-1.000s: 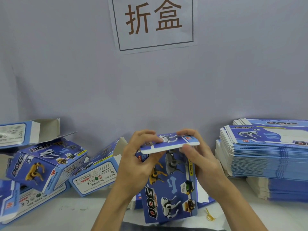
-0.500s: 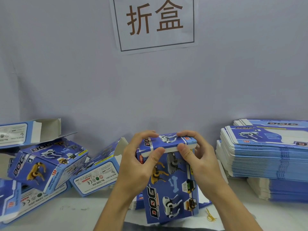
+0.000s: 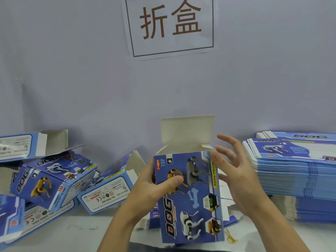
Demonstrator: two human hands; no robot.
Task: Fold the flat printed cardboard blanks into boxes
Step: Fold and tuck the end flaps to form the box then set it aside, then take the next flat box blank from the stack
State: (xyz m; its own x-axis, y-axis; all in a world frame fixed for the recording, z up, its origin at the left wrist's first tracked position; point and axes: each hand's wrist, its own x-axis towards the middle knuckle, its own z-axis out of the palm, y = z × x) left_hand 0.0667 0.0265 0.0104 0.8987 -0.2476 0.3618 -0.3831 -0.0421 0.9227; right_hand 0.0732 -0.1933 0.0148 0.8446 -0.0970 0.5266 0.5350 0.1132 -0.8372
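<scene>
One box in my grip, lid flap standing up.
My left hand (image 3: 154,186) is gripping the box (image 3: 189,197) at centre; my right hand (image 3: 234,171) is spreading wide beside it. Four folded boxes (image 3: 54,175) are lying left, one stack of blanks (image 3: 294,171) right.

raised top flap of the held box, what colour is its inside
Plain greyish-white unprinted cardboard on the raised top flap, shown best in the head view.

Lighting: even, soft, cool, bluish over my whole bench. Shadows: faint ones on the wall (image 3: 72,88) behind the folded boxes (image 3: 54,179). Glare: none strong; mild sheen on the printed stack (image 3: 294,171). Sharpness: soft throughout, my right hand (image 3: 234,171) slightly motion-blurred. Distortion: wide-angle bowing at left and right edges.
</scene>
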